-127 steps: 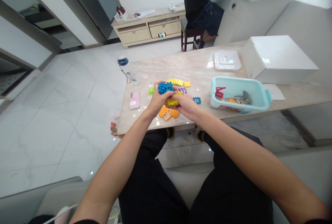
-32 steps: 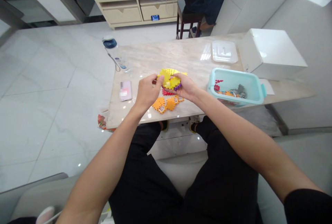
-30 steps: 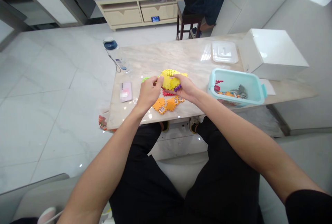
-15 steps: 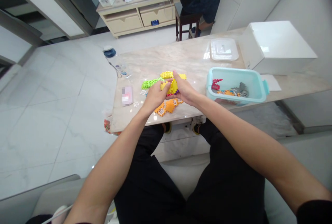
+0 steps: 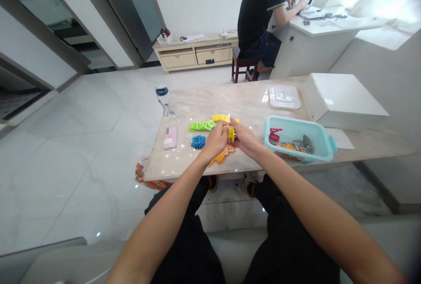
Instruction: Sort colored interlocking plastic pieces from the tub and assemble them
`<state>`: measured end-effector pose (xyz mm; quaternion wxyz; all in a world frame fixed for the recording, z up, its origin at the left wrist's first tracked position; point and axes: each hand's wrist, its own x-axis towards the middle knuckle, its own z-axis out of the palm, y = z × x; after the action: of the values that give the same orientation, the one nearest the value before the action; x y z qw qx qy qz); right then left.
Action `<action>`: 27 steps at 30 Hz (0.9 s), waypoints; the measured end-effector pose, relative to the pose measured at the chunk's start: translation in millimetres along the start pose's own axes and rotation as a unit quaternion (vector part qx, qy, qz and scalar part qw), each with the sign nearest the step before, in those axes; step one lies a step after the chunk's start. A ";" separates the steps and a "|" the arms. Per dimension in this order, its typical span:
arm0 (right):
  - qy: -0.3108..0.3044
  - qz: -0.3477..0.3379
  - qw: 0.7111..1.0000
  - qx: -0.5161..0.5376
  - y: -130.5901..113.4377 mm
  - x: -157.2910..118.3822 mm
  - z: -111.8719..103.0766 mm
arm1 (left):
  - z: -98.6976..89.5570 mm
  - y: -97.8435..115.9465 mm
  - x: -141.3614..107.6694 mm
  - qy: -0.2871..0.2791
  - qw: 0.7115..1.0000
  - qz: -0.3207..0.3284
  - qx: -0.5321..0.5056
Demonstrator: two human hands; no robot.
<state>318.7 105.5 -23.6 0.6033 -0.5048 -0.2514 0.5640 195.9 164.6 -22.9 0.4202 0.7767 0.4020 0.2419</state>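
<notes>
Blue interlocking block (image 5: pixel 198 142) has left your hands since the earlier frame and now lies on the marble surface (image 5: pixel 250 104), to the left of the small yellow block (image 5: pixel 231 133), with a green strip (image 5: pixel 201 126) lying flat just beyond it. Your left hand (image 5: pixel 215 141) and right hand (image 5: pixel 245 139) meet over the yellow block, forearms angling in from either side, wrists low above the surface. Your right fingers (image 5: pixel 234 127) pinch it narrowly and your left fingers (image 5: pixel 224 131) press against its side, though the hands hide how far they wrap. Keep that pinch at the fingertips, so the block's toothed edges stay in view. Orange blocks (image 5: pixel 221 156) lie just in front of the yellow block, a yellow strip (image 5: pixel 220 118) just behind it, and a teal plastic box (image 5: pixel 268 132) stands to its right
</notes>
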 end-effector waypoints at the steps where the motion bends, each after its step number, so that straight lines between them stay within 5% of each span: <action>1: -0.001 0.002 1.000 0.005 0.7 -1.1 -2.1 | 4.3 1.6 -1.6 -0.002 0.999 -0.016 -0.029; 8: 0.078 -0.007 0.995 -0.070 8.7 -1.2 -7.9 | 16.2 9.0 -15.3 -0.061 0.970 -0.111 -0.208; 20: 0.047 0.045 0.998 -0.010 -10.3 -9.0 17.0 | -26.3 -7.9 -18.5 -0.046 0.953 -0.123 -0.272; 27: 0.076 0.003 0.993 -0.094 -14.0 -12.1 6.1 | -37.9 -3.3 -20.2 -0.022 0.968 -0.098 -0.231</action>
<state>316.5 98.2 -5.6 0.5688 -0.6014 -0.2553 0.4996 156.1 166.3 -6.5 0.6184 0.6206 0.4003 0.2686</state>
